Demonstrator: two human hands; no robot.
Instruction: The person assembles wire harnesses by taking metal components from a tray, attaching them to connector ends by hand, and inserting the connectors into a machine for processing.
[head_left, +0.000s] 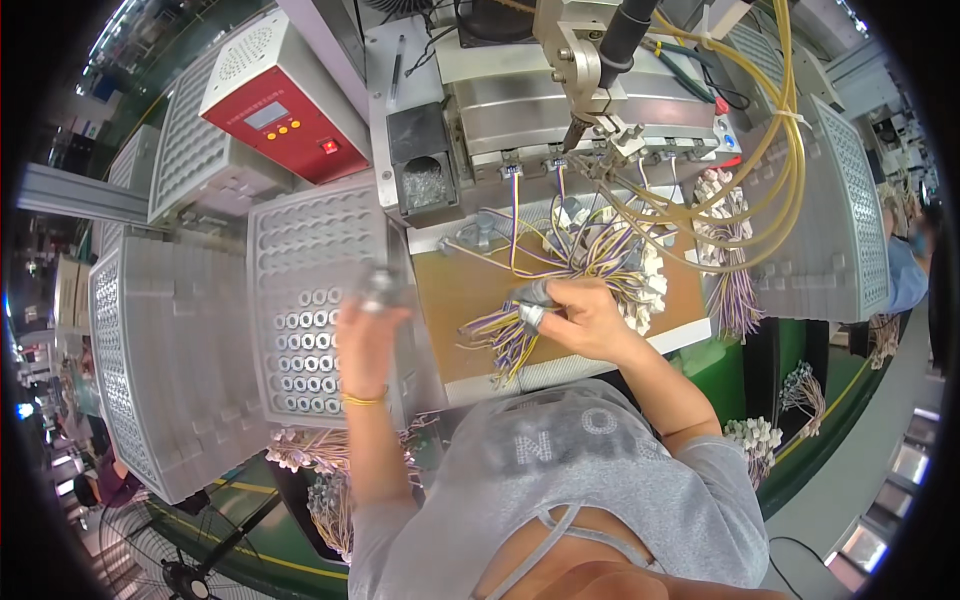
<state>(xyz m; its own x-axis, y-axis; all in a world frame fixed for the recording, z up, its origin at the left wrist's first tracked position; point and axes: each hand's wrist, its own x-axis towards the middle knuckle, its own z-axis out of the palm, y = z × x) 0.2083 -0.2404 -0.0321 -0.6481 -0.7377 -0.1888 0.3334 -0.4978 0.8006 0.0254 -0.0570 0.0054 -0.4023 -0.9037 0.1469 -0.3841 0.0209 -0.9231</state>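
My left hand [366,345] is smeared by motion over the right side of a plastic tray [310,240] with rows of small round metal parts [308,350]. Something grey shows at its fingertips; whether it is a finger cover or a held part, I cannot tell. My right hand [592,318] is closed in a pinch above a brown work mat, with grey and white coverings on its fingertips. Directly under it lies a bundle of yellow, white and purple wires [505,335] with white connectors [650,290]. What the pinch holds is hidden.
Beyond the mat stands a metal fixture [540,110] with wires seated along its front, below a soldering head [580,130] and looping yellow tubes [795,170]. A black box [420,140] sits beside it. At the left are a red control box [290,125] and stacked trays [180,350].
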